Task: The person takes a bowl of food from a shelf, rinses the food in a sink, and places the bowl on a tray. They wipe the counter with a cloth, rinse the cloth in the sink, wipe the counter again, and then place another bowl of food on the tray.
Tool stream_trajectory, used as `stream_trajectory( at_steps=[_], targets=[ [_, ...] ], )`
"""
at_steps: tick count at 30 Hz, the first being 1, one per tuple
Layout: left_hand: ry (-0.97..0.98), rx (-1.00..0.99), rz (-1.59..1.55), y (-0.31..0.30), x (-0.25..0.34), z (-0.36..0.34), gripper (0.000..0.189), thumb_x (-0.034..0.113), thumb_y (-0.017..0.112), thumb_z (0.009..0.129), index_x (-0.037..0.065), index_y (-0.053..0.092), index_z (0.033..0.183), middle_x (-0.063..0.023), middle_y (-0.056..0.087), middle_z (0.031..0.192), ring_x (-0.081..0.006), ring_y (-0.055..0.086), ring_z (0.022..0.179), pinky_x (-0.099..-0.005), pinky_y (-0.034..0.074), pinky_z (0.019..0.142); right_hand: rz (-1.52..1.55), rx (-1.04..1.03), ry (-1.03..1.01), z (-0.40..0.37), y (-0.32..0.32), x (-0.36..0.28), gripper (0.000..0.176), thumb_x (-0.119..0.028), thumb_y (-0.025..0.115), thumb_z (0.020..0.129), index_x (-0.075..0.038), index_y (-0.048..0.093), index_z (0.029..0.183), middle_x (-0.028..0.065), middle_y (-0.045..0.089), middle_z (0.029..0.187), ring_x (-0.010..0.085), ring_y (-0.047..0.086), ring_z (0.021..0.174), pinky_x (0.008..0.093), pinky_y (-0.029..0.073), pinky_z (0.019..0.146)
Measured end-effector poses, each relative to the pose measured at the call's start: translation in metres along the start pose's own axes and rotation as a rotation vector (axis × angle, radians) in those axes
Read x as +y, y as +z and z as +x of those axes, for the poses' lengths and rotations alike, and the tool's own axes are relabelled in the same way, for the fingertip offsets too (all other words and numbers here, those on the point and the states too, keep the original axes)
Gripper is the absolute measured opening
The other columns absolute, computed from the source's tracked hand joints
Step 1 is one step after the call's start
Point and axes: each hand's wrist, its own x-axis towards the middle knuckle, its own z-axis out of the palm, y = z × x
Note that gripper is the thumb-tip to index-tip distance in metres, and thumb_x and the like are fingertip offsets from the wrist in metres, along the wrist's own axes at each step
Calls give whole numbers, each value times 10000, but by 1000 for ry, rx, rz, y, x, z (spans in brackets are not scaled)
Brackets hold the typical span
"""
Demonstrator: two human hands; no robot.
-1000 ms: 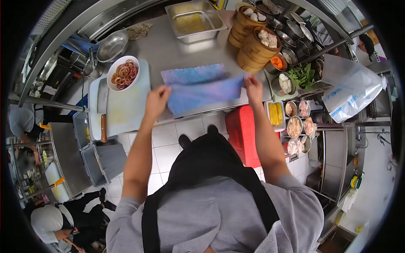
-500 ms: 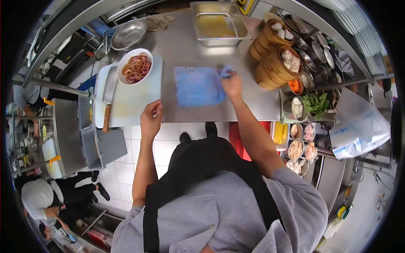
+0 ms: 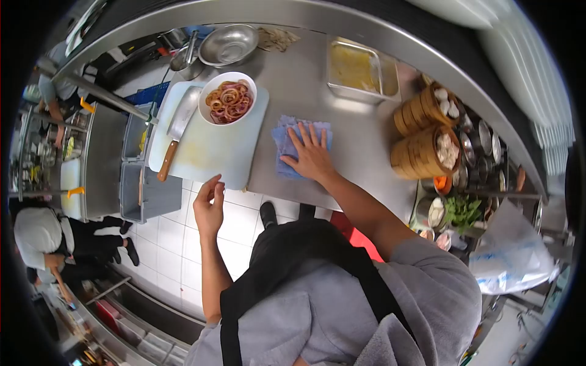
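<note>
My right hand point(image 3: 312, 154) lies flat with spread fingers on a folded blue cloth point(image 3: 285, 163), pressing it against the steel counter point(image 3: 360, 155). My left hand point(image 3: 209, 207) hangs just off the counter's front edge, loosely curled and holding nothing that I can see. Closest to it is the front of the white cutting board point(image 3: 229, 161). On that board rest a cleaver point(image 3: 184, 114) with a wooden handle and a white bowl point(image 3: 254, 97) of sliced onion rings.
Bamboo steamers point(image 3: 415, 155) holding pale food stand at the right, near a leafy green bunch point(image 3: 461, 211). Behind are a steel tray point(image 3: 366, 91) with yellowish residue, a metal bowl point(image 3: 227, 46) and a crumpled rag point(image 3: 278, 39). Another person point(image 3: 46, 232) is at lower left.
The blue cloth went from spread out to folded smaller. My right hand moved from gripping its right edge to lying flat on it. My head view has turned and shifted.
</note>
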Motion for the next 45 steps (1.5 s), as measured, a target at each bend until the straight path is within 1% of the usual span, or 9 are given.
stream_trajectory(
  at_steps=[9, 16, 19, 25, 27, 31, 37, 40, 45],
  targets=[
    [-286, 193, -129, -4, -74, -59, 288, 190, 594, 991, 2, 662, 1198, -118, 726, 985, -176, 692, 938, -305, 529, 851, -76, 138, 449, 193, 35, 35, 749, -546, 378, 975, -115, 221, 1567, 150, 200, 1625, 371, 126, 1504, 580, 23, 1192],
    [-513, 64, 23, 2, -151, -133, 256, 181, 621, 946, 30, 697, 1138, -143, 720, 878, -189, 691, 831, -319, 533, 774, -8, 7, 359, 310, 36, 62, 649, -520, 330, 1005, -245, 199, 1578, 140, 124, 1647, 352, 88, 1518, 583, 69, 1190],
    [-626, -80, 109, 5, -203, -166, 275, 214, 634, 916, 43, 708, 1118, -162, 722, 856, -232, 705, 804, -348, 544, 748, -64, -130, -266, 298, 29, 63, 622, -506, 341, 1006, -259, 247, 1568, 111, 192, 1636, 367, 124, 1509, 561, 66, 1202],
    [-708, -293, 135, -25, -328, -227, 331, 304, 613, 902, 27, 705, 1058, -146, 721, 826, -243, 700, 710, -375, 551, 666, -90, 160, 437, 232, 44, 27, 598, -373, 358, 1000, -169, 280, 1557, 117, 218, 1629, 357, 145, 1508, 560, 68, 1208],
    [-989, -136, -87, -32, -332, -230, 271, 270, 594, 908, 47, 684, 1034, -114, 690, 759, -225, 667, 617, -367, 514, 552, -157, 109, 285, 186, 55, 7, 595, -327, 334, 1001, -123, 265, 1556, 126, 231, 1622, 352, 196, 1496, 588, 84, 1197],
    [-1142, -573, -468, -70, -446, -246, 144, 173, 562, 898, 61, 653, 891, -109, 644, 686, -258, 676, 646, -450, 515, 519, 7, 39, 156, 68, 32, -47, 595, -330, 431, 981, -116, 318, 1525, 127, 301, 1587, 342, 204, 1492, 564, 84, 1207],
    [-1047, -523, -267, -84, -411, -115, 226, 241, 536, 949, 58, 637, 1036, -66, 617, 727, -170, 598, 590, -313, 440, 466, 33, -4, -341, -44, 19, 39, 576, -374, 468, 987, -180, 350, 1516, 100, 337, 1568, 301, 224, 1487, 521, 134, 1208],
    [-881, -372, -56, -72, -368, -54, 313, 278, 533, 970, 70, 625, 1186, -77, 649, 843, -175, 618, 671, -306, 480, 549, 55, 216, 531, -65, 10, 84, 548, -309, 471, 1001, -184, 344, 1519, 113, 318, 1578, 321, 225, 1483, 499, 134, 1215],
    [-786, -423, 46, -72, -322, -21, 349, 306, 512, 989, 78, 602, 1238, -117, 672, 1011, -214, 658, 853, -358, 516, 710, -42, 353, 808, -146, 15, 91, 560, -317, 447, 984, -97, 368, 1493, 157, 313, 1574, 347, 241, 1473, 535, 170, 1194]
  ],
)
